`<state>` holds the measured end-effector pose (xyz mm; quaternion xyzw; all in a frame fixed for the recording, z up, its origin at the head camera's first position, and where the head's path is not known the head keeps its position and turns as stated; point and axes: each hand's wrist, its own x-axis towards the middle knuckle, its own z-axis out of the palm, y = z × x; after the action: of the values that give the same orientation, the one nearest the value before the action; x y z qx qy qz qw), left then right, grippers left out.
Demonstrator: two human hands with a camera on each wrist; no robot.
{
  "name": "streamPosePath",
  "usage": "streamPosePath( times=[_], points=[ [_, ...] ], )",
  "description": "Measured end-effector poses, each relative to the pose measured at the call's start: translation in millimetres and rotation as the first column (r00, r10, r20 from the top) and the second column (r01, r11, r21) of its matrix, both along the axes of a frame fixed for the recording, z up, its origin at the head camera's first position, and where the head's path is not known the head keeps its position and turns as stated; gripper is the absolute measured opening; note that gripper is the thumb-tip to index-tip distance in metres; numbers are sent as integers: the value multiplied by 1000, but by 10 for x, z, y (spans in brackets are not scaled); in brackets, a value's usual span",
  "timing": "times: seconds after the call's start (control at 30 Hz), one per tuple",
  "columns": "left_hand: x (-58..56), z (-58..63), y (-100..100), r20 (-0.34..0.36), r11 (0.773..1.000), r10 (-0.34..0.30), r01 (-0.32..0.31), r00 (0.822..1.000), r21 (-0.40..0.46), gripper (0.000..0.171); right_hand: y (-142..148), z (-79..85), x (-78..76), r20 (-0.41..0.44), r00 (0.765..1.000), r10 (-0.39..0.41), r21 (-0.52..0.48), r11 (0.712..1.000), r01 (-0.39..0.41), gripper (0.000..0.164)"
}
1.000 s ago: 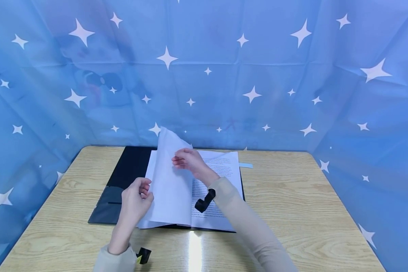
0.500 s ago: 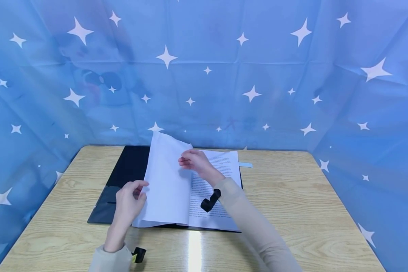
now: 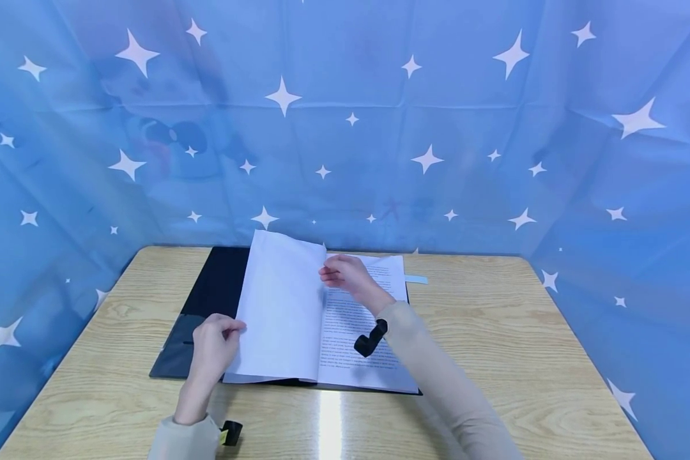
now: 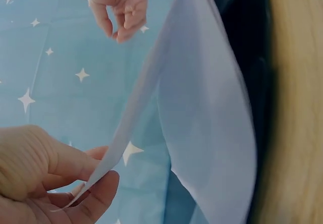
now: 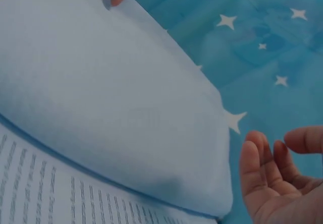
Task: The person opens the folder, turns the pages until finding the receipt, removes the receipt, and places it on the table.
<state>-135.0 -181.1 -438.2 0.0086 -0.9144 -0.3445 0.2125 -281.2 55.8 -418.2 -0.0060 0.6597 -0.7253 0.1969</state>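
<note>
My left hand (image 3: 213, 345) pinches the outer left edge of a white sheet of paper (image 3: 278, 306). In the left wrist view its thumb and fingers (image 4: 103, 193) have the sheet's edge between them, and the sheet is lifted off the paper beneath. The sheet's blank side shows. My right hand (image 3: 351, 276) hovers over the upper middle of the pages, its fingers loosely bent and holding nothing. Under it lies a printed page (image 3: 362, 345) of text. The papers are in a black folder (image 3: 221, 278) spread on the table.
A dark translucent pocket (image 3: 178, 351) covers the folder's lower left. A light blue tab (image 3: 416, 279) sticks out past the right edge. The wooden table (image 3: 494, 338) extends right of the folder, and a blue star-patterned curtain (image 3: 345, 140) hangs behind.
The white sheet has come down toward the left, its top corner lower. My left hand has moved left and slightly down with its edge. My right hand has drifted right.
</note>
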Motion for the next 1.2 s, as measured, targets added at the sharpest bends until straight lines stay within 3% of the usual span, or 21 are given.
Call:
streamPosePath(
  times=[0.37,0.57,0.77,0.9,1.2],
  points=[
    [-39,-166,-67,54,1000,13,-14,998,4,17,290,-76,-84,6,999,-31,18,999,31,18],
    [-57,-235,-91,124,1000,22,-23,992,11,16,445,-105,-101,-5,999,-45,73,996,45,18],
    [-69,-292,-117,268,999,28,-37,963,29,14,593,-171,-154,24,997,-69,100,993,67,35],
    [-76,-308,-114,337,998,17,-35,941,48,20,695,-217,-190,45,995,-86,116,990,80,37],
    [-97,-319,-89,407,998,12,-36,913,49,22,915,-260,-271,51,990,-128,178,977,117,40]
  ],
)
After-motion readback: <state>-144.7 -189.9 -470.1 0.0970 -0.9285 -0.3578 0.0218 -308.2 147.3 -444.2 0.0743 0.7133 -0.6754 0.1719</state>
